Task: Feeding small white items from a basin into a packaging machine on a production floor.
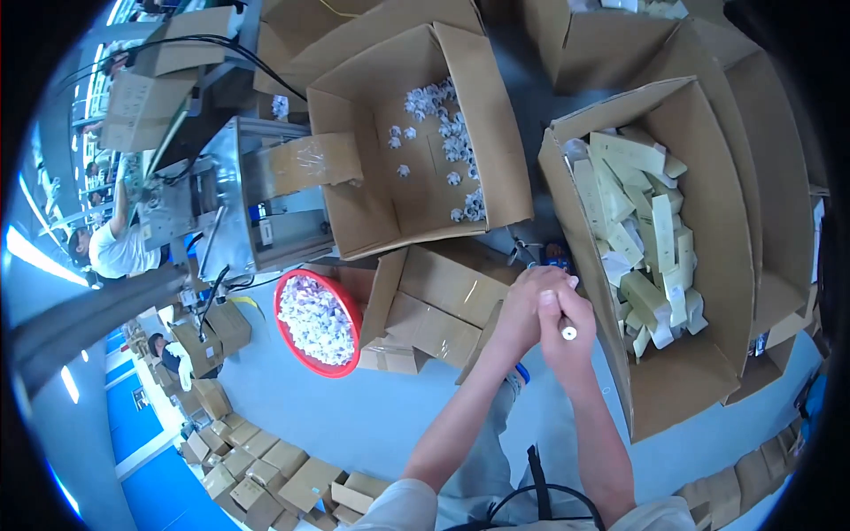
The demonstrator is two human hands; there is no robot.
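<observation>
small pale piece (569,334), its near end poking out from between the curled fingers of the right hand (571,311), just beside the thumb; most of it is hidden in the grip. that end looks round and cream-coloured, with a darker spot at its middle. the right hand is closed on it. the left hand (528,299) presses against the right, its fingers bent; i cannot tell whether they grip the piece too. a white bit (573,281) shows at the far side of the joined hands, though whether it belongs to the same piece is unclear. one piece can be made out for certain.

to the right of the hands stands one tall open cardboard box (677,389), partly filled with a jumble of pale cartons (662,232), too tangled to count. to the left is one lower open carton (434,319), and next to it one red tub (352,310) heaped with countless small white pieces (314,320). beyond these, one large open box (376,168) holds scattered white star-like pieces (456,137), mostly along its right side. farther off, two people (124,248) are visible at left, near stacked brown boxes (283,460).
</observation>
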